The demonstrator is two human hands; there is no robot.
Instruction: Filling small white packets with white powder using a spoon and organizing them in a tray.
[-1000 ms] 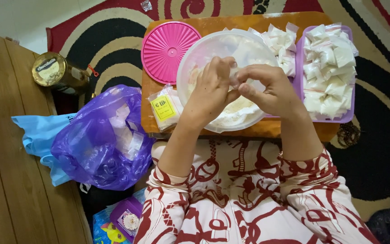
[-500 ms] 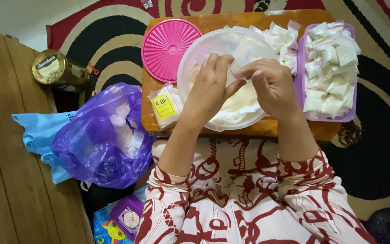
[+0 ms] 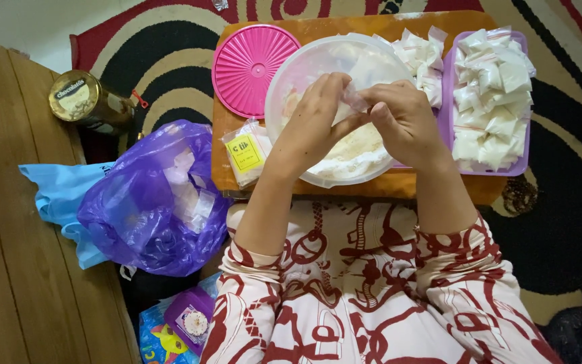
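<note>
Bowl (image 3: pixel 318 172): on the low table (image 3: pixel 432 185), at its centre, just ahead of the person's lap.
Hands: left hand (image 3: pixel 314 125) and right hand (image 3: pixel 405 121) meet over the bowl, pinching a small bag (image 3: pixel 351 101) between them.
Lid (image 3: pixel 254 64): on the table, at 10 o'clock from the bowl, touching it.
Pack of bags (image 3: pixel 247 155): at 8 o'clock, beside the bowl.
Tray (image 3: pixel 523 165): at 3 o'clock, holding filled packets (image 3: pixel 490 94).
Loose packets (image 3: pixel 419 57): at 1 o'clock, between bowl and tray.
Plastic sack (image 3: pixel 143 202): off the table, at 8 o'clock.
Tin (image 3: pixel 85 101): at 9 o'clock, well apart.
</note>
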